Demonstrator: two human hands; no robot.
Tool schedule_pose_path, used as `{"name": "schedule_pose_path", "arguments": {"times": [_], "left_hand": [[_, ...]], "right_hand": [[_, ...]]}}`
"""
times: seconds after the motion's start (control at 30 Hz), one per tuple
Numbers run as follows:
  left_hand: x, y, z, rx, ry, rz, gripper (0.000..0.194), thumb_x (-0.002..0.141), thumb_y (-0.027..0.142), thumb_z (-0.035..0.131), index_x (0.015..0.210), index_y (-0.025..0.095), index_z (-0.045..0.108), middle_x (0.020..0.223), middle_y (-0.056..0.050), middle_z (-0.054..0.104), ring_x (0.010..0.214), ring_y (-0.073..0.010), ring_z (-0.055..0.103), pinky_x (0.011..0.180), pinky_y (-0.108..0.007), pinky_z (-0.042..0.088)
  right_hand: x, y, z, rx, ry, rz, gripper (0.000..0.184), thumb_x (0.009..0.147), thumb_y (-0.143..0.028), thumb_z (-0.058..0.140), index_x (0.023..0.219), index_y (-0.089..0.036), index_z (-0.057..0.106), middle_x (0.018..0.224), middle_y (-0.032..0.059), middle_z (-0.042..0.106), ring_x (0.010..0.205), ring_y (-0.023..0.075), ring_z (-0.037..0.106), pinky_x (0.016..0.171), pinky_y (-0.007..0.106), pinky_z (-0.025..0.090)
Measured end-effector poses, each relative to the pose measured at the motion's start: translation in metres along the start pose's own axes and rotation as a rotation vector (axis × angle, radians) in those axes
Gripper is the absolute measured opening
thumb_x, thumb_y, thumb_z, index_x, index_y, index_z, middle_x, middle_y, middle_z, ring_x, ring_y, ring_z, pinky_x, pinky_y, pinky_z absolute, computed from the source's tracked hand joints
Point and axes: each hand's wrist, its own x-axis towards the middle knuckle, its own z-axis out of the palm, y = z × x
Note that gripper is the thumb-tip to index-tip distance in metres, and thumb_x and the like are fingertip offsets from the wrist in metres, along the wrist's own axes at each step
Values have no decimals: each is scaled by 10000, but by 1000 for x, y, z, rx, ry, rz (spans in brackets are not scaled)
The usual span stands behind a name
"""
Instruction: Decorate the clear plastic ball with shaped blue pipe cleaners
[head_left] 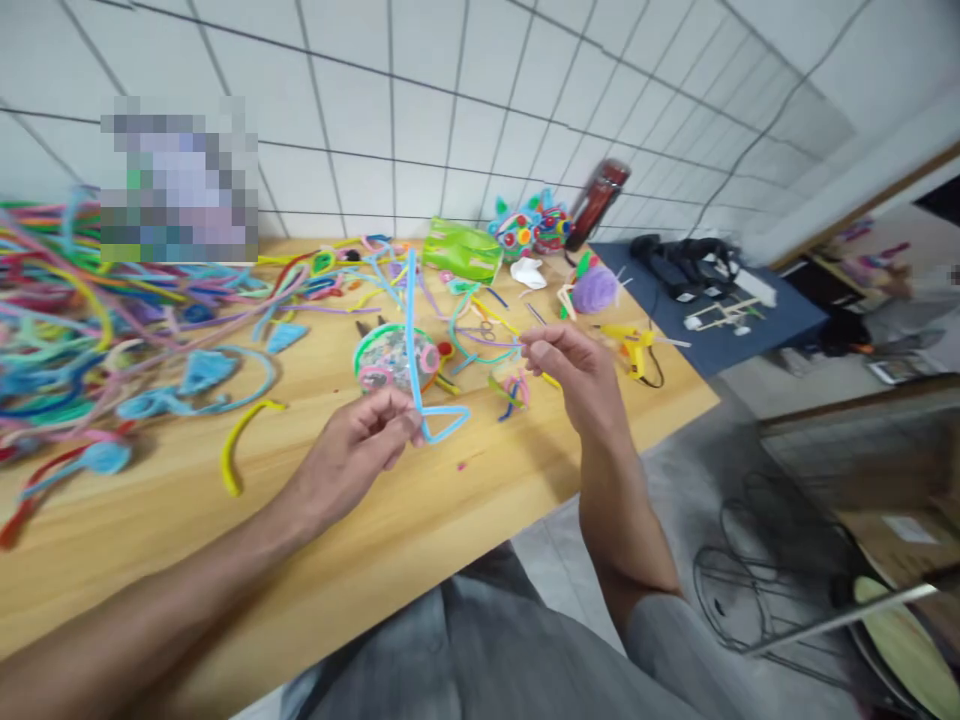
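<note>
My left hand [367,440] pinches a light blue pipe cleaner [414,340] above the wooden table [360,560]. The cleaner stands up from my fingers and bends into a small triangle loop to their right. My right hand [577,375] hovers to the right with fingers curled in a pinch; a thin pale strand seems to lie between the fingertips, too blurred to name. Behind the hands sits a round clear container [386,355] with small bits inside.
A big heap of coloured pipe cleaners [90,320] covers the table's left. A yellow glue gun [634,350], purple pom-pom [596,290], green bag [461,250], dark bottle [596,205] and scissors [484,330] lie behind. A blue mat [780,320] with black gear sits right.
</note>
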Motion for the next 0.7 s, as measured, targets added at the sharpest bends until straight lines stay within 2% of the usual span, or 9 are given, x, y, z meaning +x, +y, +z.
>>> {"name": "schedule_pose_path", "arguments": {"times": [0.1, 0.17, 0.2, 0.27, 0.33, 0.43, 0.6, 0.7], "left_hand": [[-4, -11, 8, 41, -62, -37, 286, 929, 459, 648, 825, 193, 646, 619, 37, 532, 528, -100, 403, 506, -221, 330], [-6, -17, 13, 55, -88, -64, 315, 922, 489, 640, 804, 197, 639, 608, 41, 501, 530, -107, 389, 506, -225, 321], [-6, -19, 15, 64, -98, -73, 324, 918, 499, 639, 796, 199, 637, 606, 42, 489, 532, -109, 382, 506, -227, 316], [-6, -23, 18, 86, -110, -83, 332, 910, 508, 641, 783, 201, 637, 603, 46, 463, 540, -112, 370, 512, -227, 305], [-6, -26, 19, 106, -111, -88, 331, 908, 509, 639, 776, 206, 642, 604, 47, 447, 546, -116, 364, 515, -228, 300], [-5, -30, 19, 156, -101, -60, 328, 909, 506, 633, 756, 217, 649, 604, 41, 459, 552, -125, 378, 519, -236, 313], [-6, -36, 18, 294, -79, 46, 340, 914, 538, 625, 759, 238, 669, 685, 7, 596, 624, -159, 501, 573, -253, 398], [-3, -42, 16, 332, -103, 43, 379, 898, 607, 625, 775, 254, 685, 670, 6, 598, 602, -169, 496, 554, -269, 405]], "right_hand": [[-9, 33, -51, -254, 190, 91, 320, 874, -523, 727, 889, -204, 754, 778, -2, 708, 705, 157, 629, 697, 310, 540], [-12, 59, -86, -529, 452, 225, 340, 817, -540, 718, 837, -201, 713, 791, 13, 696, 745, 185, 625, 773, 358, 550], [-11, 72, -103, -594, 563, 260, 341, 806, -524, 713, 881, -192, 695, 874, 45, 706, 815, 208, 630, 851, 402, 543], [-7, 91, -131, -667, 683, 301, 379, 786, -507, 706, 973, -181, 651, 1033, 109, 694, 944, 250, 606, 955, 469, 502], [3, 105, -150, -700, 695, 345, 400, 744, -490, 735, 971, -180, 624, 1067, 138, 676, 998, 275, 581, 979, 486, 474], [20, 117, -162, -718, 623, 411, 344, 692, -445, 773, 854, -197, 597, 959, 125, 673, 952, 277, 568, 941, 469, 468], [36, 125, -162, -693, 525, 431, 250, 753, -418, 716, 710, -223, 566, 801, 77, 665, 862, 243, 573, 844, 393, 484], [33, 116, -157, -654, 520, 360, 238, 814, -416, 678, 835, -183, 639, 930, 108, 718, 913, 235, 612, 869, 378, 501]]}}
